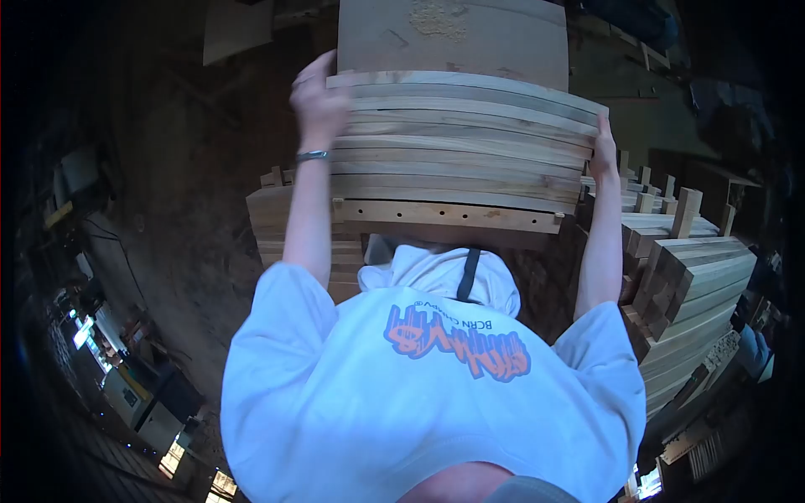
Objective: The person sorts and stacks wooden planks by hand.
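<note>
I hold a stack of several long, slightly curved wooden boards in front of my chest. My left hand, with a metal bracelet on its wrist, grips the stack's left end near the top boards. On the right end, my right hand presses flat against the board ends. The lowest piece is a rail with a row of small holes. My white printed T-shirt fills the lower part of the view.
Stacks of cut wooden parts with tenoned ends stand to the right. More stacked timber lies behind my left arm. A wide board with sawdust on it lies beyond the held stack. The floor at left is dark.
</note>
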`<state>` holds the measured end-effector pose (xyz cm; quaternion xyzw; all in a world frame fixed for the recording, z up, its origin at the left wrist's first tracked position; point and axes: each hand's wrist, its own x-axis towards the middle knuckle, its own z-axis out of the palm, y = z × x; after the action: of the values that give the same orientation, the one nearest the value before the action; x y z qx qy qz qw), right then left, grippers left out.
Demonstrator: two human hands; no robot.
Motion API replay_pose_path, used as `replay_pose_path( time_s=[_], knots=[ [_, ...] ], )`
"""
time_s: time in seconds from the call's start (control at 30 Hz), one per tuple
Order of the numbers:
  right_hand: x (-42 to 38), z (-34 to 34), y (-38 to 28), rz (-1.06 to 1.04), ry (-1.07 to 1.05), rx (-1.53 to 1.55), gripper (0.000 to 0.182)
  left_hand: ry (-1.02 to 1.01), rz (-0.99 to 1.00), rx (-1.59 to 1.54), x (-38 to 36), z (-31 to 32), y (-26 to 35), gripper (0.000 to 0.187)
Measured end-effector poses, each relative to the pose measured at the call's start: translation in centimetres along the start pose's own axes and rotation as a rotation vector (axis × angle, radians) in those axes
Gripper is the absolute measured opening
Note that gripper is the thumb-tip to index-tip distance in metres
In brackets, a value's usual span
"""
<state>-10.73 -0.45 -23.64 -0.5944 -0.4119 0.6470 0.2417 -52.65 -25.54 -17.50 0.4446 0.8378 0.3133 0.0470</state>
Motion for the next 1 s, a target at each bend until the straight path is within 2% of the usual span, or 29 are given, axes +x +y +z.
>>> replay_pose_path(
  time_s=[0.03, 0.07, 0.1, 0.17, 0.3, 0.33, 0.4, 0.43, 0.5, 0.53, 0.6, 0.67, 0.7, 0.77, 0.8, 0.87, 0.9, 0.97, 1.0],
  knots=[
    [0.1, 0.0, 0.2, 0.001, 0.004, 0.001, 0.060, 0.014, -0.239, 0.014, -1.2, 0.0, -4.9, 0.052],
    [0.4, -0.2, 0.6, -0.018, -0.039, -0.077, 0.058, -0.159, -0.451, -0.318, -1.8, 0.9, -9.7, 0.056],
    [0.5, -0.1, 0.9, -0.037, -0.086, -0.157, 0.057, -0.244, -0.625, -0.817, -2.4, 0.6, -9.7, 0.060],
    [1.0, 0.4, 0.9, -0.049, -0.107, -0.161, 0.060, -0.334, -0.807, -0.821, -2.5, 0.3, -8.8, 0.069],
    [0.4, 0.6, 0.4, -0.060, -0.176, -0.178, 0.071, -0.311, -0.752, -0.840, -2.4, 0.8, -9.8, 0.071],
    [0.6, 0.7, -0.3, -0.062, -0.179, -0.176, 0.071, -0.322, -0.801, -0.847, -2.1, 0.6, -9.8, 0.072],
    [0.0, 1.3, -2.4, 0.265, -0.304, 0.157, 0.071, -0.330, -0.867, -0.849, -2.0, 0.0, -9.1, 0.073],
    [0.1, 1.8, -2.2, 0.264, -0.306, 0.160, 0.071, -0.356, -0.938, -0.810, -0.9, 0.3, -8.9, 0.073],
    [0.2, 2.7, -1.9, 0.097, -0.097, -0.216, 0.071, -0.380, -1.011, -0.767, -0.7, 0.3, -9.0, 0.074],
    [0.2, 2.5, -2.1, 0.093, -0.099, -0.214, 0.071, -0.374, -0.981, -0.769, -0.8, 0.3, -9.1, 0.072],
    [-1.6, 1.7, -2.0, 0.257, -0.219, -0.024, 0.073, -0.374, -0.970, -0.760, -3.1, -0.4, -10.6, 0.071],
    [-5.4, 1.2, -0.9, 0.260, -0.176, -0.068, 0.072, -0.490, -0.934, -0.915, -6.5, -1.4, -12.3, 0.072],
    [-6.6, 0.9, -0.4, 0.256, -0.130, -0.113, 0.072, -0.490, -0.926, -0.916, -8.6, -1.5, -11.2, 0.072],
    [-6.4, 0.2, 2.9, 0.161, -0.116, -0.134, 0.071, -0.246, -0.801, -0.678, -11.4, -1.2, -8.7, 0.072],
    [-6.9, -0.1, 4.0, 0.093, -0.109, -0.168, 0.070, -0.249, -0.800, -0.682, -10.6, -1.3, -7.8, 0.072],
    [-6.5, -1.3, 4.3, 0.145, -0.161, -0.147, 0.069, -0.443, -1.090, -0.815, -10.1, -2.6, -6.4, 0.076],
    [-6.1, -1.2, 3.8, 0.169, -0.214, -0.110, 0.069, -0.447, -1.078, -0.812, -10.3, -2.4, -6.1, 0.076],
    [-6.6, -0.9, 3.2, 0.161, -0.174, -0.129, 0.069, -0.297, -0.949, -0.729, -10.7, -1.4, -6.0, 0.077],
    [-7.0, -0.8, 3.1, 0.129, -0.141, -0.180, 0.070, -0.305, -0.923, -0.703, -11.0, -1.0, -7.0, 0.079]
  ],
)
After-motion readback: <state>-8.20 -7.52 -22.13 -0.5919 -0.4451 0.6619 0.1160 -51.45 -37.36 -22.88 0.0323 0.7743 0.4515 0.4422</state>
